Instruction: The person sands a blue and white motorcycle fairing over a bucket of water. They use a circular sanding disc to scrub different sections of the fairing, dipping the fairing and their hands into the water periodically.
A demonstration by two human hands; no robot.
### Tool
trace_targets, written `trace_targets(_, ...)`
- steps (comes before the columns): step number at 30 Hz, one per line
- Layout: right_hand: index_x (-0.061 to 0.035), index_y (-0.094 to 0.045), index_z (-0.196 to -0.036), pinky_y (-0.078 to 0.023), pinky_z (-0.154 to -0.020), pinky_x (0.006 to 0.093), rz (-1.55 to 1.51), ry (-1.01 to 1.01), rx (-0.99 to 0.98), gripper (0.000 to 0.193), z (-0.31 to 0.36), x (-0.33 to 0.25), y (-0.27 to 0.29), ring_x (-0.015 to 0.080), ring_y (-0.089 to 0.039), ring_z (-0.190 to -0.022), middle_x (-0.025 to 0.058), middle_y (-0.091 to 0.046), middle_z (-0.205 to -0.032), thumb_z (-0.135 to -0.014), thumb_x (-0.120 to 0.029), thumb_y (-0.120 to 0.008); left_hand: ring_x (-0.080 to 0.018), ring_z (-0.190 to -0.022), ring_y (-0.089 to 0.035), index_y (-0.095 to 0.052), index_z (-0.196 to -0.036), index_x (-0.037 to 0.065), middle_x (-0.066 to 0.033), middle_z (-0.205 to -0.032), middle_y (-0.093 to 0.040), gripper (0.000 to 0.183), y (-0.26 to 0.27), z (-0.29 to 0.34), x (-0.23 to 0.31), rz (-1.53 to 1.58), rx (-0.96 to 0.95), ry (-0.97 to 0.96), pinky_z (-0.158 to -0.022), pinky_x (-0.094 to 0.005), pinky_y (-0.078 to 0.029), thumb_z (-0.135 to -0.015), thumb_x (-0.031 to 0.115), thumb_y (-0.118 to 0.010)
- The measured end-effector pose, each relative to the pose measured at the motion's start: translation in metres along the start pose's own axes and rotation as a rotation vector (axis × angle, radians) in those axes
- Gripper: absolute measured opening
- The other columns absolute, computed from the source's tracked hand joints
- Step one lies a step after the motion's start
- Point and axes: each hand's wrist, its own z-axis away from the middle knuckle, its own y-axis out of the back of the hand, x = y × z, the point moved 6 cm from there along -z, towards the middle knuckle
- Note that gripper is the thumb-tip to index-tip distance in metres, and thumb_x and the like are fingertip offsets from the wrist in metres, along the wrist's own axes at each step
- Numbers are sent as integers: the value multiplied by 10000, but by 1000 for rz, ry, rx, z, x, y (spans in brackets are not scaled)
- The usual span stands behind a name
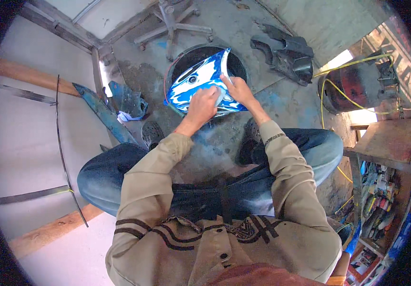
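I note a blue-and-white panel point(207, 76) at twelve o'clock, over a black tub point(184, 60); the right hand point(240, 91) pinches its three-o'clock edge; the left hand point(202, 106) is curled against its face, whether pinching anything I cannot tell

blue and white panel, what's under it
A black tub: part of its rim and dark inside show around the panel. The panel hides much of it; what lies there can't be seen.

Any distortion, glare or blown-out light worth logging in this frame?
Head view: black fisheye border; wooden shelf looks bent near the right rim. Head view: bright patch beneath the drum looks blown out; panel whites may be paint or glare.
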Motion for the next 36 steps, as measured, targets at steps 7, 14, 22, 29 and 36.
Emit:
trace_targets(7, 52, -713, -829, -504, -750, 513, -54, -17, -36, 706, 1, -3, 0, 415, -698, -755, 283, -695, -778, -1053, -592, -530, -319, -889, -654, -676, -1143, 11, -107, -988, -618, 402, -3, -1, 1, -13, 144, -16, -760, -452, -493, -746, 42, -727)
trace_targets(14, 53, -718, -853, -506, -743, 497, -23, 10, -21, 691, -1, 1, -2, 373, -690, -734, 260, -699, -772, -1064, -576, -522, -322, -899, -653, -684, -1171, 22, -105, -1019, -626, 429, 0, -5, -4, -35, 89, 51, -762, -447, -494, -745, 45, -728)
trace_targets(22, 52, -706, -832, -494, -709, 476, -105, 35, -17, 688, 2, -3, 2, 280, -645, -689, 218, -677, -719, -1068, -568, -523, -356, -894, -647, -694, -1201, 60, -107, -1063, -641, 467, -4, -5, 6, -19, 170, 93, -800, -475, -520, -738, 45, -757)
trace_targets(29, 61, -696, -833, -479, -701, 463, -132, 28, -39, 707, -6, 8, -7, 232, -584, -675, 186, -649, -687, -1064, -586, -526, -316, -919, -667, -701, -1126, 43, -111, -1026, -639, 379, -5, -6, -10, 48, 189, 125, -805, -471, -482, -747, 26, -710)
trace_targets(36, 57, -710, -886, -465, -676, 344, -160, -79, -110, 667, -5, 6, -3, 95, -541, -739, 44, -662, -725, -1074, -560, -541, -355, -897, -640, -707, -1251, 80, -122, -1089, -648, 476, -3, 1, -8, 35, 135, 100, -766, -468, -516, -777, 82, -752)
